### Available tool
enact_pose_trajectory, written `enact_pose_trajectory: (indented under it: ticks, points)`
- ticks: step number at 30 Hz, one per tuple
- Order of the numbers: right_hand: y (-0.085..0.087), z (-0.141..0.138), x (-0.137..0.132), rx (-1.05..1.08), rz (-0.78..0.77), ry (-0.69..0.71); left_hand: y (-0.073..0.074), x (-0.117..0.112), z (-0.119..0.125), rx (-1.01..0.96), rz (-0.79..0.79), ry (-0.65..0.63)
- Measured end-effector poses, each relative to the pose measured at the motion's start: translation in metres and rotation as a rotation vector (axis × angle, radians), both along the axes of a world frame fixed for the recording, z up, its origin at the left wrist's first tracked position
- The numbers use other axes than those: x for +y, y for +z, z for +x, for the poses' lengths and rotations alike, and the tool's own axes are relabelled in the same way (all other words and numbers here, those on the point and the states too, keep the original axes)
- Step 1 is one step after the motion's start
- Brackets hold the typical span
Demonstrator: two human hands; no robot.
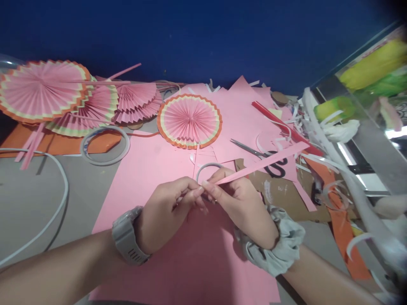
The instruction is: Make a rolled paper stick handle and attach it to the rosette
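A: Quick, what are you logging?

B: From my end, in the head view, I'm seeing a pink paper strip (267,162) slanting up and right from the right hand (243,205), its far stretch crossing over the scissors (261,154).

A: Fingers?

B: The right fingers are pinching the strip near its lower end, thumb on top. The left hand (167,205) is holding its fingers bunched, tips meeting the right ones — whether they're gripping paper too, I can't tell. Both hands are hovering or resting over a pink sheet (127,190); I'm not telling which.

A: Handling?

B: I'm judging it very light and limp — probably bending freely, creasing under pressure, hardly slipping. I'm favouring a flat, gentle pinch close to the end; gripping farther along is risking a kink.
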State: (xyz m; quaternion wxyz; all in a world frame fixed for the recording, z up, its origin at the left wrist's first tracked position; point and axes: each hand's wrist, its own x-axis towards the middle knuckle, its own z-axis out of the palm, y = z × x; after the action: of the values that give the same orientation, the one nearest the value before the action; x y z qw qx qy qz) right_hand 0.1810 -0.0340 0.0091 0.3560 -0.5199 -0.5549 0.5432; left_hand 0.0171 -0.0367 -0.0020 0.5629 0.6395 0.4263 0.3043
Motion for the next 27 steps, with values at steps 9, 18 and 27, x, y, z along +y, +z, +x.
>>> enact_pose_trajectory:
  ticks: [9, 18, 27]
  points:
    - [0.0, 0.016, 0.004, 0.123, 0.031, -0.165, 0.001, -0.002, 0.002, -0.025, -0.11, 0.013]
    - [0.005, 0.008, 0.002, 0.034, -0.018, 0.03, 0.001, -0.004, 0.003, -0.06, -0.094, 0.023]
    - [-0.002, 0.014, 0.0, -0.015, 0.024, -0.006, -0.001, -0.004, 0.002, -0.038, -0.068, 0.008]
